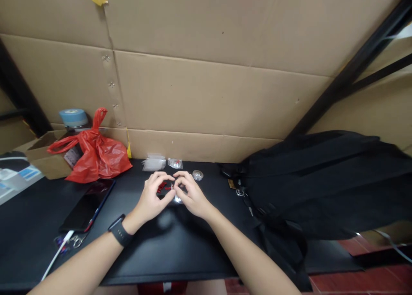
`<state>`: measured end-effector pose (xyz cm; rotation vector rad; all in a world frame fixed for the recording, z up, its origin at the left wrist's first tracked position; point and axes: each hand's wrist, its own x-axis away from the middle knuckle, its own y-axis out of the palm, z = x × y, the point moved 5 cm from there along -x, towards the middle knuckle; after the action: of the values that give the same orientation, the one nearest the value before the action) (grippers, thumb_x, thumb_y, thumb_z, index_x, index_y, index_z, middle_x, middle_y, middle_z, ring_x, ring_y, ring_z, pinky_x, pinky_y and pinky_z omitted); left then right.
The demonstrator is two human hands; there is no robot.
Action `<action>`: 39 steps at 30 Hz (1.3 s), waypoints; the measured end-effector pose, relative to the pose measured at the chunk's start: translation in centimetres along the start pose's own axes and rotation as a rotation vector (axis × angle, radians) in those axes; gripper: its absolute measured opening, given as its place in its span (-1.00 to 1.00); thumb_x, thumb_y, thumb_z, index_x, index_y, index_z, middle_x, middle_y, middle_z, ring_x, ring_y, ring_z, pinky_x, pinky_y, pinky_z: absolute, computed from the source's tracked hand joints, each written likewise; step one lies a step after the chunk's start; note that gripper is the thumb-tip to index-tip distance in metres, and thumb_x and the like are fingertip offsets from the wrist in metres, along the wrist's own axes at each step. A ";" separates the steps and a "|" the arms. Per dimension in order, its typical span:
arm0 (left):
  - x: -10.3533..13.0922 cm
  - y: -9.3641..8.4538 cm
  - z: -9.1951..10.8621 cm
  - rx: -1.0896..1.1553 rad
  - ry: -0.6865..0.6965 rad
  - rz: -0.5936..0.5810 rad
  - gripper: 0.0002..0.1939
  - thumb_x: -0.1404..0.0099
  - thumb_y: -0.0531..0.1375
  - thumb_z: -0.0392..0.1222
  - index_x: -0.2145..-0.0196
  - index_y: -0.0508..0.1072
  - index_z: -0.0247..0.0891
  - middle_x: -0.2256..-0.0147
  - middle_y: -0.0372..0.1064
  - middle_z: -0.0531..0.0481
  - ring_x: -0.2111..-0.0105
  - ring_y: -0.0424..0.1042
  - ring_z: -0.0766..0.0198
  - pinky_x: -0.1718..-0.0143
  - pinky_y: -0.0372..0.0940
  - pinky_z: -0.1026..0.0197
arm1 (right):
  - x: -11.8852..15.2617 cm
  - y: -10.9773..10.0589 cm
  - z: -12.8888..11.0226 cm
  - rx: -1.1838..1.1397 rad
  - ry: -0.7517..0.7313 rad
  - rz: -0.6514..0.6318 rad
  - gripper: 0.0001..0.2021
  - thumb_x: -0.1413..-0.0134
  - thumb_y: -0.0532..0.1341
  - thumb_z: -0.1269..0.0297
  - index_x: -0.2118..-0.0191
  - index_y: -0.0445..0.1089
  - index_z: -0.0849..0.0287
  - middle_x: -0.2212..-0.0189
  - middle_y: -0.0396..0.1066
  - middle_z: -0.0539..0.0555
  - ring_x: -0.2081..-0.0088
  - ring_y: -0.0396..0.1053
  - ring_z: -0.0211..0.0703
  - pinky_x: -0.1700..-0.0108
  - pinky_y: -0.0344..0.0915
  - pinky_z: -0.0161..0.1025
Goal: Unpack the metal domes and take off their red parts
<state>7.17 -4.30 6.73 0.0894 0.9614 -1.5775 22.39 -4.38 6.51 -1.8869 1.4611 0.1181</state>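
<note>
Hands, left [153, 197] and right [193, 196], half-curled about a small, partly hidden item [172, 186] between them, exact grip unclear

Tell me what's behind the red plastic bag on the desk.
A blue-lidded container and part of a brown box show behind the red plastic bag, the cardboard wall farther back. The container's body is mostly covered; anything lower down can't be seen.
</note>
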 end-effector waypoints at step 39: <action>-0.1 0.6 -2.4 -0.121 -0.131 -0.090 -0.83 -0.36 0.14 -0.09 0.26 0.52 -0.14 0.30 0.54 0.03 0.23 0.48 0.19 0.17 0.28 0.15 | 0.1 1.2 4.6 -0.568 0.379 -0.016 -0.62 -0.03 0.35 0.03 0.09 0.37 0.12 0.07 0.44 0.10 0.36 0.57 -0.19 0.39 0.45 -0.33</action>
<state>6.66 -2.70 4.91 -0.1416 0.9666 -1.5823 23.00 -1.82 2.60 -2.4797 1.7986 0.1914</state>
